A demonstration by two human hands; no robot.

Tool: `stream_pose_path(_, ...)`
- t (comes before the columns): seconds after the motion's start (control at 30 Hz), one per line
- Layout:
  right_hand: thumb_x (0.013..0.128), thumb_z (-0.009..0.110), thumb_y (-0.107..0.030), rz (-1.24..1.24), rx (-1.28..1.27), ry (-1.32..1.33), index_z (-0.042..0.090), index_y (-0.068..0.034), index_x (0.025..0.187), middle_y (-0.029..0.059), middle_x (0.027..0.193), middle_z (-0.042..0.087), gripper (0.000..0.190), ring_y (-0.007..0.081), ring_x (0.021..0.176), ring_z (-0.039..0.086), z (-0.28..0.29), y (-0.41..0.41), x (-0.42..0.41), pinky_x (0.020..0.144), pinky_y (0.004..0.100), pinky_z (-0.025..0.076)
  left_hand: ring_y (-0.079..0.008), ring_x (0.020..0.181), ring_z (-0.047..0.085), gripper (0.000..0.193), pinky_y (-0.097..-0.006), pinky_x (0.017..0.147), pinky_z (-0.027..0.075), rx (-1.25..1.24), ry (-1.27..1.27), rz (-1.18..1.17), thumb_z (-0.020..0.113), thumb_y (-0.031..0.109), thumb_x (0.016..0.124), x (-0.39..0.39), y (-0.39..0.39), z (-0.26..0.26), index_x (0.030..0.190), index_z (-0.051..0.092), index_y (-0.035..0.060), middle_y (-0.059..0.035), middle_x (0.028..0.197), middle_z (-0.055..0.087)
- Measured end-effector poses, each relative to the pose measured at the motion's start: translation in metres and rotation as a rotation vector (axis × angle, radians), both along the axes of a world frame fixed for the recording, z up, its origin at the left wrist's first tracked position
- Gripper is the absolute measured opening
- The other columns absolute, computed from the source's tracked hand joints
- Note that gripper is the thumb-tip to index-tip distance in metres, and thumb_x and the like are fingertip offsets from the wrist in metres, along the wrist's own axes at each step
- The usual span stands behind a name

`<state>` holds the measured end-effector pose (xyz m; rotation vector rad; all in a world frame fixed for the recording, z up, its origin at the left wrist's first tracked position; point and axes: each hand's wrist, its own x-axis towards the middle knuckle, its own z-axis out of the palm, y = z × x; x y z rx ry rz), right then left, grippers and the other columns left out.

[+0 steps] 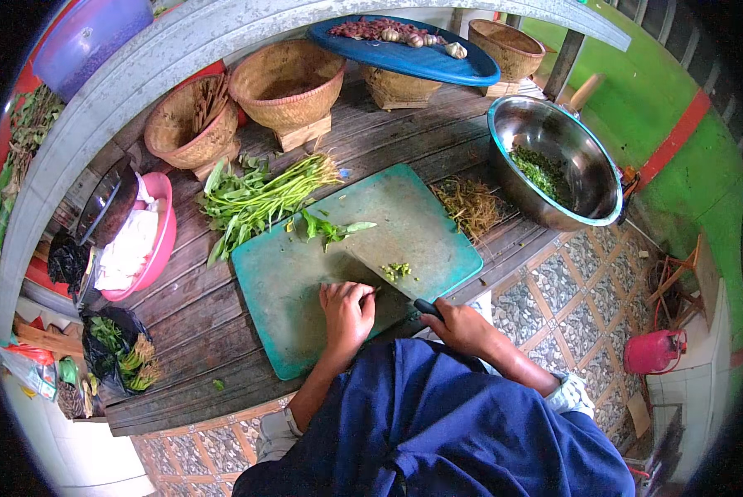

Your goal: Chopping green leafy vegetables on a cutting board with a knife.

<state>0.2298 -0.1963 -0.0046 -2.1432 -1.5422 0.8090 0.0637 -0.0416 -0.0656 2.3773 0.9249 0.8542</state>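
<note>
My right hand [463,326] grips the dark handle of a kitchen knife [382,273], its blade pointing away to the left over a green cutting board [297,310]. Fingers curled, my left hand [348,314] rests on the board just left of the blade; whether a bit of stem is under the fingertips is hidden. Small chopped green stems [397,270] lie beyond the blade. A few loose leaves [331,228] sit near the board's far edge. Past that edge lies a bunch of leafy greens with long stems [272,196], probably water spinach.
Trimmed roots [469,206] lie right of the board, beside a steel bowl [585,168] holding chopped greens. Woven baskets [284,74] and a blue tray [402,59] with garlic line the back. At left are a pink basin [160,248] and a black bag [95,354] of greens.
</note>
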Motion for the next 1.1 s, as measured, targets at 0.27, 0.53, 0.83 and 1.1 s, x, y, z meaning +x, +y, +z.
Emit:
stream_pose_path(0.27, 0.092, 0.049, -0.039, 0.031, -0.005, 0.006, 0.05, 0.003, 0.095, 0.0294, 0.069, 0.059, 0.042, 0.0467, 0.071, 0.061, 0.005, -0.006, -0.009, 0.064, 0.0531, 0.048, -0.0338, 0.089, 0.05, 0.008, -0.0572, 0.099, 0.028, 0.094, 0.052, 0.0, 0.062, 0.014, 0.075, 0.005, 0.003, -0.003, 0.077, 0.058, 0.0072, -0.011, 0.08, 0.055)
stream_pose_path(0.53, 0.092, 0.051, -0.038, 0.01, -0.007, 0.014, 0.049, 0.002, 0.092, 0.0307, 0.07, 0.058, 0.04, 0.0471, 0.071, 0.06, -0.003, 0.022, -0.017, 0.065, 0.0536, 0.046, -0.0343, 0.089, 0.049, 0.01, -0.0566, 0.099, 0.029, 0.076, 0.035, -0.01, 0.062, 0.012, 0.073, 0.007, 0.004, -0.004, 0.077, 0.056, 0.0065, -0.0117, 0.08, 0.054)
stream_pose_path(0.83, 0.092, 0.05, -0.039, 0.02, 0.029, 0.019, 0.05, 0.002, 0.096, 0.0295, 0.069, 0.059, 0.041, 0.0461, 0.069, 0.061, -0.002, -0.003, -0.006, 0.063, 0.0525, 0.048, -0.0339, 0.088, 0.049, 0.011, -0.057, 0.098, 0.029, 0.025, -0.011, -0.029, 0.064, 0.013, 0.072, 0.004, 0.004, -0.008, 0.077, 0.056, 0.0079, -0.0116, 0.081, 0.054)
stream_pose_path(1.1, 0.092, 0.049, -0.04, 0.042, -0.002, 0.012, 0.05, 0.003, 0.1, 0.0299, 0.071, 0.06, 0.044, 0.0466, 0.072, 0.061, -0.002, -0.002, -0.01, 0.066, 0.053, 0.048, -0.0347, 0.088, 0.05, 0.012, -0.0582, 0.099, 0.03, 0.092, 0.042, -0.001, 0.064, 0.013, 0.071, 0.005, 0.003, -0.003, 0.076, 0.055, 0.007, -0.012, 0.079, 0.054)
